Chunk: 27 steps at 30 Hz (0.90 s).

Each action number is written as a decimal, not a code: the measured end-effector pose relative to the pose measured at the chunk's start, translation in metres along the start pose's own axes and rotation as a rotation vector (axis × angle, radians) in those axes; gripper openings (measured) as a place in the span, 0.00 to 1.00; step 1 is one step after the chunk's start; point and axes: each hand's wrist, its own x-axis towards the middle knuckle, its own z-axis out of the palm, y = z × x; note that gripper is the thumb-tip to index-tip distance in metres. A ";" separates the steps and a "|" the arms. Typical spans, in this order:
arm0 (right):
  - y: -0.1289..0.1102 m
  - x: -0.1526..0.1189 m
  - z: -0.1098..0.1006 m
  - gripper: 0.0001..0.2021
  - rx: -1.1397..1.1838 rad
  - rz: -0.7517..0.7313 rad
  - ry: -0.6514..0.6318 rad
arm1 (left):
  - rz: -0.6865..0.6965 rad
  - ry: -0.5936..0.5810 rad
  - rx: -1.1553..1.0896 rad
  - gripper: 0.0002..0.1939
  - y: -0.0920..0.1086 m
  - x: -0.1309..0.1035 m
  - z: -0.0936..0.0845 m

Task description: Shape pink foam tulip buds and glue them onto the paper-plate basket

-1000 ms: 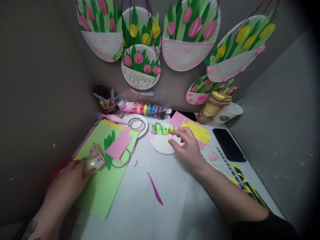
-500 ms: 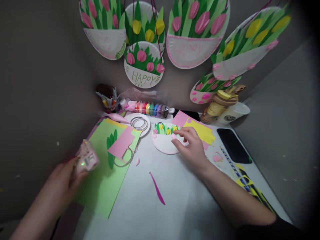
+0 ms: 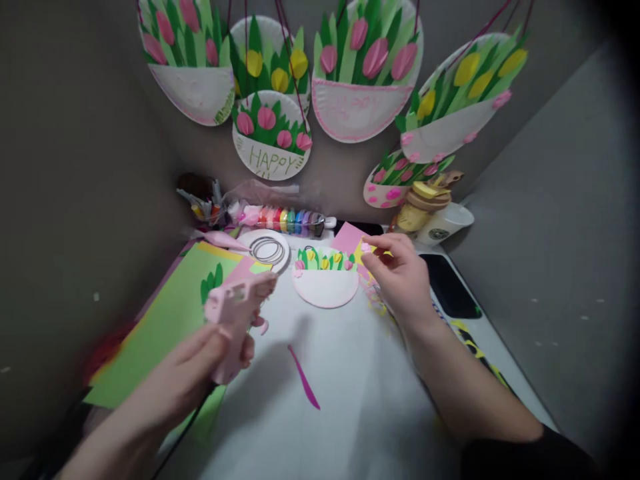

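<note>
left hand (image 3: pixel 199 360) gripping glue gun (image 3: pixel 231 310) | right hand (image 3: pixel 404 275) pinching pink bit (image 3: pixel 365 247) | so tiny, one slip could mean burns imo

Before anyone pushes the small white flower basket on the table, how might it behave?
The basket probably slides rather than rolls, since it lies flat. It looks thin, so likely light. Its leaves may bend easily, resembling cut paper.

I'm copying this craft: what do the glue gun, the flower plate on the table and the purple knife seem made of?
Glue gun: probably hard plastic, matte pink, with moulded-looking edges.
Flower plate: likely white paper or card, matte, with flat, sharp-cut, paper-like leaves.
Purple knife: seemingly plastic, one solid colour; too small to judge its gloss.
</note>
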 end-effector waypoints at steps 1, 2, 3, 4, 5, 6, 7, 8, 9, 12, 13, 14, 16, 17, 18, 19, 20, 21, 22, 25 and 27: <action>0.000 0.002 -0.003 0.09 0.015 0.012 0.015 | -0.010 -0.100 0.021 0.24 0.005 0.009 0.010; 0.000 0.005 -0.007 0.09 0.029 0.024 0.027 | 0.002 -0.128 0.018 0.25 0.009 0.019 0.020; 0.000 0.007 -0.010 0.09 0.041 0.034 0.040 | 0.011 -0.144 0.000 0.24 0.012 0.030 0.029; 0.000 0.009 -0.013 0.09 0.052 0.041 0.054 | 0.009 -0.174 -0.020 0.23 0.014 0.040 0.038; 0.000 0.010 -0.016 0.09 0.061 0.045 0.067 | -0.001 -0.198 -0.052 0.23 0.016 0.050 0.046; 0.000 0.011 -0.018 0.09 0.068 0.049 0.080 | -0.010 -0.217 -0.104 0.23 0.016 0.059 0.054; -0.001 0.012 -0.020 0.09 0.074 0.052 0.088 | -0.031 -0.228 -0.172 0.22 0.015 0.067 0.060; -0.001 0.012 -0.020 0.09 0.078 0.057 0.087 | -0.059 -0.218 -0.252 0.21 0.014 0.073 0.066; 0.000 0.012 -0.020 0.09 0.081 0.063 0.078 | -0.089 -0.217 -0.326 0.21 0.013 0.079 0.070; 0.006 0.011 -0.013 0.09 0.110 0.109 0.020 | -0.136 -0.211 -0.522 0.22 0.007 0.089 0.075; 0.009 0.010 -0.009 0.09 0.135 0.134 0.000 | -0.136 -0.217 -0.571 0.23 0.005 0.091 0.075; 0.013 0.010 -0.005 0.09 0.173 0.166 -0.025 | -0.127 -0.226 -0.609 0.24 0.003 0.093 0.075; 0.022 0.008 0.006 0.10 0.303 0.259 -0.079 | -0.103 -0.232 -0.633 0.25 -0.002 0.094 0.074; 0.025 0.006 0.011 0.11 0.405 0.340 -0.118 | -0.083 -0.232 -0.618 0.26 -0.005 0.094 0.073; 0.027 0.005 0.016 0.12 0.530 0.451 -0.142 | -0.058 -0.232 -0.586 0.27 -0.008 0.094 0.073; 0.028 0.003 0.021 0.12 0.668 0.592 -0.172 | -0.027 -0.238 -0.541 0.28 -0.011 0.093 0.073; 0.028 0.001 0.025 0.12 0.804 0.748 -0.190 | 0.011 -0.251 -0.487 0.29 -0.014 0.093 0.072; 0.026 0.000 0.028 0.12 0.925 0.902 -0.197 | 0.048 -0.275 -0.422 0.30 -0.017 0.092 0.072; 0.024 -0.002 0.030 0.11 1.022 1.031 -0.199 | 0.082 -0.306 -0.352 0.30 -0.019 0.091 0.071; 0.014 -0.007 0.033 0.08 1.190 1.197 -0.192 | 0.151 -0.382 -0.153 0.32 -0.025 0.090 0.066; 0.009 -0.010 0.034 0.07 1.252 1.196 -0.195 | 0.185 -0.407 -0.051 0.32 -0.026 0.090 0.062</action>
